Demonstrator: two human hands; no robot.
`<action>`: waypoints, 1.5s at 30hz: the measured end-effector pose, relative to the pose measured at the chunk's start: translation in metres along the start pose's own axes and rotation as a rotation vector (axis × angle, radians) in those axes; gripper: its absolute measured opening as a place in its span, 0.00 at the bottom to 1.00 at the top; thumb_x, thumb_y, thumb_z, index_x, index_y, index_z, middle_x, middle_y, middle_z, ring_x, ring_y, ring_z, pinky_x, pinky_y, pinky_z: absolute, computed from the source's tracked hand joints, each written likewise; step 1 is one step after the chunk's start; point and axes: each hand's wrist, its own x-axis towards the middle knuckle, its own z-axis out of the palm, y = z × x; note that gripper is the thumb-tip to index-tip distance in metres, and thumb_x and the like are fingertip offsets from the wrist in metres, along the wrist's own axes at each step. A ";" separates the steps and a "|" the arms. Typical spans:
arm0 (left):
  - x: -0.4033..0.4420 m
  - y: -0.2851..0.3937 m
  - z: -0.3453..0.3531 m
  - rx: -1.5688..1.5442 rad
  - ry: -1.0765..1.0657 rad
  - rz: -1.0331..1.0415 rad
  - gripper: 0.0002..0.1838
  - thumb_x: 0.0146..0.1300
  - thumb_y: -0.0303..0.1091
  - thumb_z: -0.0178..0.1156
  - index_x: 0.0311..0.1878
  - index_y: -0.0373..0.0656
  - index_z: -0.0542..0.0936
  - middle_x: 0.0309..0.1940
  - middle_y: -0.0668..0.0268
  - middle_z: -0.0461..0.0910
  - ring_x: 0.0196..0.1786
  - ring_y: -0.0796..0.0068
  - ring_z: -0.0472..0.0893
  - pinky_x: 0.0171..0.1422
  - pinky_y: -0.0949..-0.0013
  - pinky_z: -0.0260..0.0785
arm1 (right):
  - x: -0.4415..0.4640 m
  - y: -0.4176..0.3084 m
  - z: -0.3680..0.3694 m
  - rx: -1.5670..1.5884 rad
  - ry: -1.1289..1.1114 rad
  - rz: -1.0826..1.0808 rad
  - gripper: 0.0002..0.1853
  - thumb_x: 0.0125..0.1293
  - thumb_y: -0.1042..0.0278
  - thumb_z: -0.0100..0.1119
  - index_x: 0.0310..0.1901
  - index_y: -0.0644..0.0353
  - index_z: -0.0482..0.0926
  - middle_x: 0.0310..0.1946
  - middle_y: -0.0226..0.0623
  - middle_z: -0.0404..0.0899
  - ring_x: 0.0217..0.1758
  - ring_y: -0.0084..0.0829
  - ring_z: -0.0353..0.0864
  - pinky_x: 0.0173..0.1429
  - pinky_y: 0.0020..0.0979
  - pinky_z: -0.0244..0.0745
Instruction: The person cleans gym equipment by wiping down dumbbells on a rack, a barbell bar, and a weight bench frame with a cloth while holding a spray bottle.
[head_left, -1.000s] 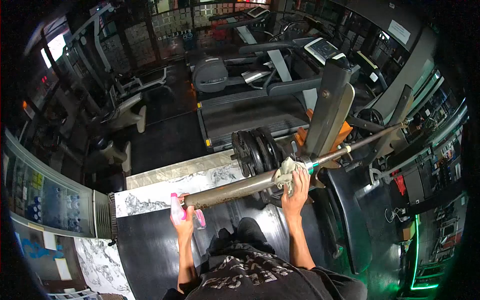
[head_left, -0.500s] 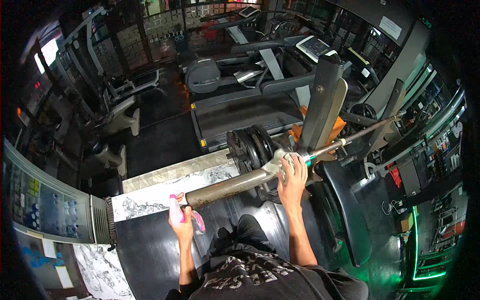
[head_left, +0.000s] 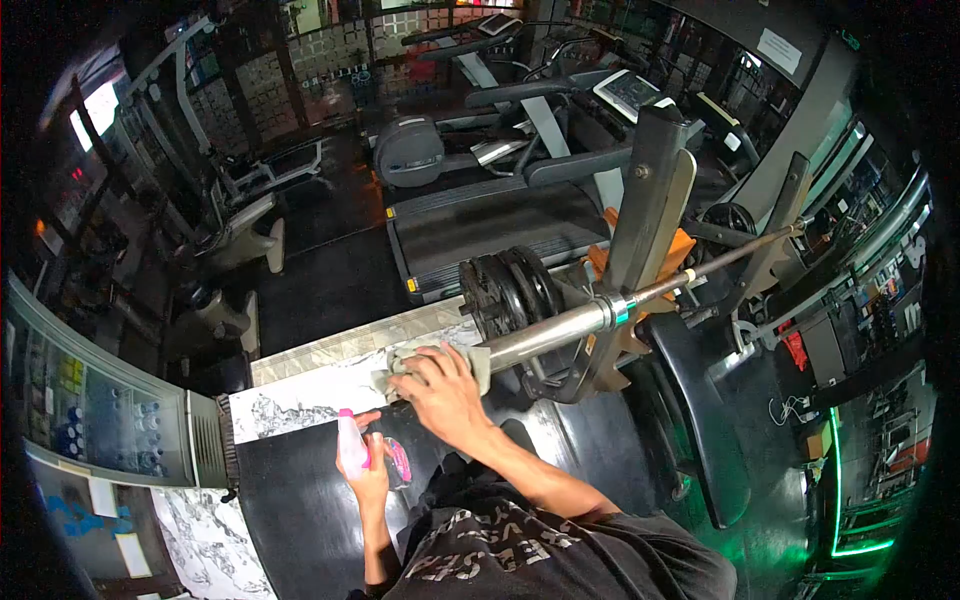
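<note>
Spray bottle (head_left: 352,442): held in the left hand (head_left: 370,478).
Cloth (head_left: 482,368): gripped by the right hand (head_left: 442,398) over the bar sleeve's (head_left: 550,336) outer end; even pressure is advised.

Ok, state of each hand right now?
Left hand: closed, holding a pink-and-white plastic bottle.
Right hand: closed over a pale fabric cloth on the round grey metal barbell sleeve.

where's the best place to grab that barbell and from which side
Probably the bare shaft of the barbell between the two uprights, from above: it is far slimmer there and its top lies exposed, whereas the thick sleeve has the right hand and a cloth on it.
</note>
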 end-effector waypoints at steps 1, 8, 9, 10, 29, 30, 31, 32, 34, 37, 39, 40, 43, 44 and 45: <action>0.001 0.003 -0.001 0.003 -0.002 0.003 0.20 0.64 0.18 0.55 0.60 0.30 0.71 0.48 0.57 0.80 0.26 0.85 0.73 0.32 0.77 0.69 | -0.001 0.006 -0.002 0.002 -0.010 0.031 0.18 0.54 0.71 0.61 0.48 0.45 0.82 0.48 0.33 0.76 0.63 0.39 0.71 0.73 0.48 0.60; -0.011 0.005 -0.004 -0.034 -0.129 -0.018 0.15 0.63 0.19 0.57 0.54 0.32 0.73 0.43 0.55 0.82 0.24 0.82 0.75 0.31 0.76 0.71 | -0.041 0.108 -0.090 -0.544 0.285 0.406 0.13 0.57 0.73 0.61 0.45 0.51 0.82 0.48 0.40 0.75 0.57 0.43 0.73 0.73 0.63 0.49; -0.014 0.008 -0.004 -0.036 -0.126 -0.020 0.15 0.63 0.19 0.57 0.54 0.32 0.73 0.43 0.55 0.82 0.24 0.82 0.75 0.31 0.76 0.71 | -0.040 0.111 -0.096 -0.565 0.320 0.488 0.10 0.61 0.69 0.61 0.44 0.53 0.82 0.48 0.39 0.75 0.56 0.43 0.74 0.73 0.64 0.49; -0.016 0.012 -0.002 -0.070 -0.130 -0.034 0.15 0.63 0.19 0.57 0.54 0.32 0.73 0.43 0.54 0.82 0.25 0.81 0.76 0.31 0.75 0.71 | -0.038 0.109 -0.093 -0.527 0.336 0.447 0.10 0.59 0.70 0.60 0.43 0.53 0.82 0.47 0.39 0.75 0.55 0.44 0.74 0.71 0.63 0.52; -0.002 0.017 0.000 -0.092 -0.228 0.003 0.15 0.63 0.20 0.58 0.52 0.31 0.74 0.42 0.54 0.83 0.25 0.80 0.78 0.32 0.74 0.72 | -0.042 0.136 -0.100 -0.598 0.412 0.484 0.12 0.59 0.71 0.60 0.45 0.52 0.82 0.45 0.41 0.78 0.50 0.46 0.75 0.67 0.68 0.54; -0.002 0.017 0.001 -0.113 -0.223 -0.021 0.14 0.63 0.20 0.58 0.52 0.31 0.74 0.42 0.54 0.82 0.25 0.80 0.78 0.32 0.74 0.72 | -0.035 0.126 -0.096 -0.533 0.376 0.497 0.12 0.59 0.71 0.59 0.45 0.52 0.82 0.44 0.41 0.78 0.50 0.46 0.75 0.68 0.68 0.54; -0.001 0.017 0.002 -0.113 -0.228 -0.020 0.14 0.63 0.20 0.58 0.52 0.31 0.74 0.42 0.54 0.82 0.25 0.80 0.78 0.32 0.74 0.72 | -0.025 0.108 -0.084 -0.467 0.342 0.513 0.11 0.60 0.72 0.58 0.45 0.52 0.82 0.43 0.41 0.78 0.50 0.46 0.75 0.68 0.67 0.53; -0.001 0.017 0.003 -0.109 -0.214 -0.001 0.14 0.63 0.20 0.58 0.52 0.31 0.74 0.42 0.54 0.82 0.25 0.80 0.78 0.32 0.74 0.72 | -0.019 0.095 -0.057 -0.353 0.304 0.440 0.12 0.58 0.72 0.58 0.44 0.51 0.82 0.39 0.40 0.78 0.50 0.46 0.75 0.69 0.66 0.52; 0.000 0.019 0.006 -0.128 -0.194 0.030 0.14 0.64 0.20 0.57 0.52 0.31 0.73 0.41 0.53 0.82 0.26 0.79 0.78 0.32 0.74 0.72 | -0.002 0.042 -0.022 -0.260 0.041 0.208 0.13 0.55 0.71 0.58 0.42 0.46 0.83 0.36 0.37 0.77 0.49 0.45 0.75 0.71 0.65 0.51; 0.003 0.021 0.007 -0.126 -0.142 0.025 0.13 0.64 0.20 0.56 0.52 0.30 0.72 0.41 0.53 0.81 0.26 0.78 0.78 0.32 0.74 0.72 | -0.002 -0.012 0.014 0.032 -0.128 -0.110 0.16 0.53 0.70 0.61 0.45 0.43 0.82 0.51 0.29 0.74 0.61 0.36 0.71 0.76 0.62 0.46; 0.007 0.016 0.006 -0.130 -0.134 0.037 0.13 0.64 0.20 0.56 0.51 0.29 0.72 0.42 0.52 0.80 0.26 0.77 0.78 0.32 0.73 0.72 | -0.007 0.008 0.019 0.046 -0.087 -0.092 0.17 0.52 0.72 0.62 0.44 0.42 0.82 0.49 0.28 0.74 0.59 0.35 0.72 0.75 0.62 0.49; 0.009 0.016 0.007 -0.149 -0.117 0.042 0.13 0.64 0.19 0.56 0.52 0.29 0.72 0.44 0.52 0.80 0.26 0.78 0.77 0.32 0.74 0.72 | -0.007 0.017 0.009 -0.035 -0.006 -0.065 0.16 0.52 0.73 0.61 0.44 0.43 0.82 0.48 0.29 0.75 0.57 0.35 0.73 0.75 0.61 0.49; 0.009 0.013 0.007 -0.095 -0.095 0.008 0.16 0.63 0.18 0.57 0.55 0.30 0.72 0.48 0.54 0.78 0.26 0.81 0.76 0.32 0.74 0.71 | -0.015 0.059 -0.041 -0.247 0.107 0.158 0.18 0.52 0.76 0.58 0.44 0.44 0.83 0.43 0.35 0.78 0.52 0.39 0.77 0.70 0.63 0.54; 0.009 0.012 0.006 -0.025 -0.100 -0.025 0.18 0.63 0.18 0.57 0.57 0.30 0.72 0.50 0.55 0.77 0.26 0.82 0.75 0.32 0.75 0.71 | -0.020 0.079 -0.055 -0.379 0.223 0.203 0.16 0.52 0.76 0.59 0.43 0.48 0.83 0.43 0.39 0.77 0.53 0.42 0.76 0.67 0.62 0.57; 0.008 0.014 0.009 -0.024 -0.098 -0.027 0.18 0.63 0.18 0.57 0.57 0.30 0.72 0.50 0.55 0.77 0.26 0.82 0.75 0.32 0.75 0.71 | -0.026 0.097 -0.072 -0.342 0.247 0.330 0.16 0.51 0.76 0.60 0.43 0.51 0.82 0.44 0.42 0.77 0.54 0.44 0.76 0.69 0.62 0.55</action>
